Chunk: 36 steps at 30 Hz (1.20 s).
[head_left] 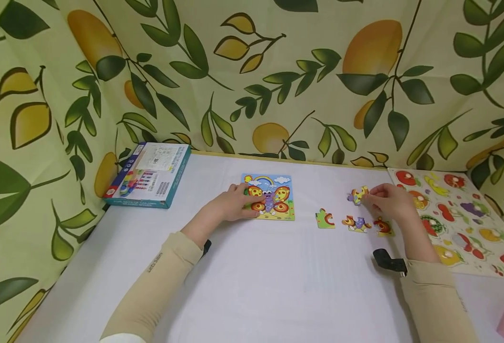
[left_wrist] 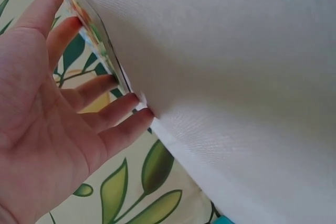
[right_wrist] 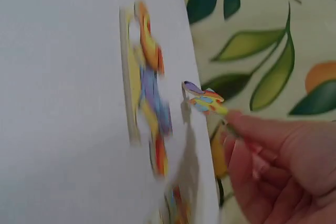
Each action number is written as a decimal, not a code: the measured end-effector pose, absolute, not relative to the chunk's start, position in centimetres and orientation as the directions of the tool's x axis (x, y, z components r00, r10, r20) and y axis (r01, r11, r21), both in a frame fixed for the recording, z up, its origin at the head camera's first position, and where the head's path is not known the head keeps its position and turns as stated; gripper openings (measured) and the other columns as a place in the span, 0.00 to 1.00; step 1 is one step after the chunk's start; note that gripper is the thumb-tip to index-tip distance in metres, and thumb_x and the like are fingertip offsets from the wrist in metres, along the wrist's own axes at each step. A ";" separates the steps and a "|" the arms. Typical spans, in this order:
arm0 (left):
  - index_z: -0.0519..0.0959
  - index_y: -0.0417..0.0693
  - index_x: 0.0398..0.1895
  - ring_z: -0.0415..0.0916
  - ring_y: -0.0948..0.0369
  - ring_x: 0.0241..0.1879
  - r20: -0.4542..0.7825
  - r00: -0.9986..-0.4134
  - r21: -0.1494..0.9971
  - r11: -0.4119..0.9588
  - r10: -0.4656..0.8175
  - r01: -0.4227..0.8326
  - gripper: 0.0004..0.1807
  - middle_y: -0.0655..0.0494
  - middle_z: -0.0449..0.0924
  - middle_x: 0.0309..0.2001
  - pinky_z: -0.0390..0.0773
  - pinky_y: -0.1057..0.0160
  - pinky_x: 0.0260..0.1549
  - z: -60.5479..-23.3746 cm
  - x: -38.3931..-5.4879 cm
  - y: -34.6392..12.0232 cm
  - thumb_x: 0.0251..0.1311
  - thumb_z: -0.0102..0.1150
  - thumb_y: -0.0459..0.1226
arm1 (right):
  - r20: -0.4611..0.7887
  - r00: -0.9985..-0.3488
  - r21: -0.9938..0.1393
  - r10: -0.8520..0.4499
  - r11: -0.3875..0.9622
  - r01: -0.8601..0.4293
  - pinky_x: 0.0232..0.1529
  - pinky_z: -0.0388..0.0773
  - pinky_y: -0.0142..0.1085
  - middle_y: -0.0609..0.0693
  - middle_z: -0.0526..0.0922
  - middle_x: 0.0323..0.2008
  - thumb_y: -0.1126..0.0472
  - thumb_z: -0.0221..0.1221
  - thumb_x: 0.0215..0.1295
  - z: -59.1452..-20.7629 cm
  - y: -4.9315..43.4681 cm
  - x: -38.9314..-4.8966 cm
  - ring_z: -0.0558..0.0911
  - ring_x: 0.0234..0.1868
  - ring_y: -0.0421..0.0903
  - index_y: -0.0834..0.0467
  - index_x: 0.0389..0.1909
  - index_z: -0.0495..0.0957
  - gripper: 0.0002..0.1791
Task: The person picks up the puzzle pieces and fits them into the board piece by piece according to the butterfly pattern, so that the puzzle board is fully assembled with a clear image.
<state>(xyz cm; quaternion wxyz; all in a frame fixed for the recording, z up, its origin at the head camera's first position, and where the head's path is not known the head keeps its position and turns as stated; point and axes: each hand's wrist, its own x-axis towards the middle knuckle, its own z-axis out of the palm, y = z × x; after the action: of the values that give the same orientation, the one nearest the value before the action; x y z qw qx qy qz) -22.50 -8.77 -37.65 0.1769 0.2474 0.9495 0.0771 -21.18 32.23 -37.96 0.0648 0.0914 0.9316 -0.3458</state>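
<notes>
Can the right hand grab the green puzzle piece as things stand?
Probably not cleanly: the right hand pinches another puzzle piece, though nothing covers the green puzzle piece.

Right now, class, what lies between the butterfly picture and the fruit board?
In the head view: three jigsaw pieces on white cloth, and a fourth piece in the right grip.

puzzle pieces (head_left: pixel 358 224): smooth | tablecloth (head_left: pixel 277 286): matt, woven | drape (head_left: pixel 252 71): cloth | box (head_left: pixel 151 174): smooth cardboard

Leaf-print cloth (head_left: pixel 277 85) behind a white table (head_left: pixel 252 281) suggests a draped booth.
</notes>
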 end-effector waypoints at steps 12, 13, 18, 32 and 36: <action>0.64 0.53 0.73 0.41 0.51 0.76 -0.244 -0.735 0.237 0.774 0.632 0.587 0.31 0.51 0.50 0.76 0.47 0.53 0.71 -37.3 -22.9 -8.7 0.69 0.53 0.51 | -0.269 -0.963 -0.892 -0.028 0.385 0.238 0.37 0.81 0.31 0.48 0.84 0.33 0.54 0.61 0.68 -39.0 21.4 -23.9 0.83 0.31 0.41 0.56 0.63 0.71 0.25; 0.64 0.51 0.73 0.43 0.52 0.75 -0.243 -0.725 0.260 0.764 0.644 0.591 0.31 0.51 0.52 0.76 0.48 0.54 0.71 -37.3 -23.0 -8.7 0.70 0.53 0.50 | -0.275 -0.961 -0.888 -0.036 0.393 0.239 0.36 0.81 0.31 0.50 0.84 0.33 0.55 0.61 0.68 -39.2 20.7 -24.0 0.83 0.30 0.41 0.56 0.62 0.71 0.24; 0.67 0.45 0.70 0.51 0.53 0.73 -0.224 -0.708 0.316 0.738 0.669 0.597 0.30 0.48 0.58 0.73 0.54 0.56 0.69 -37.7 -23.3 -8.6 0.70 0.54 0.48 | -0.278 -0.958 -0.878 -0.069 0.423 0.224 0.31 0.80 0.30 0.54 0.85 0.33 0.55 0.60 0.68 -40.0 17.8 -24.6 0.84 0.27 0.42 0.59 0.58 0.70 0.21; 0.65 0.48 0.72 0.60 0.53 0.69 -0.211 -0.759 0.299 0.780 0.616 0.550 0.32 0.48 0.62 0.71 0.60 0.56 0.67 -38.0 -23.1 -7.4 0.69 0.54 0.51 | -0.180 -0.983 -0.764 -0.049 0.636 0.108 0.27 0.74 0.30 0.54 0.80 0.33 0.54 0.64 0.65 -40.1 15.3 -24.9 0.78 0.23 0.43 0.62 0.46 0.75 0.17; 0.65 0.50 0.72 0.62 0.53 0.68 -0.213 -0.769 0.269 0.793 0.603 0.547 0.33 0.49 0.63 0.70 0.62 0.55 0.66 -38.0 -22.9 -7.2 0.68 0.54 0.53 | -0.185 -0.981 -0.768 -0.048 0.630 0.115 0.26 0.76 0.29 0.54 0.79 0.32 0.54 0.64 0.65 -40.1 15.1 -25.0 0.78 0.22 0.43 0.63 0.44 0.76 0.17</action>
<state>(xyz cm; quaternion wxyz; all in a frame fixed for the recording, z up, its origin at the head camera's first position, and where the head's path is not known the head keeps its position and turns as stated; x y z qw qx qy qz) -22.91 -7.25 -37.97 0.1453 0.3074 0.9355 0.0962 -25.02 15.11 -40.10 0.0944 0.0187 0.8978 -0.4298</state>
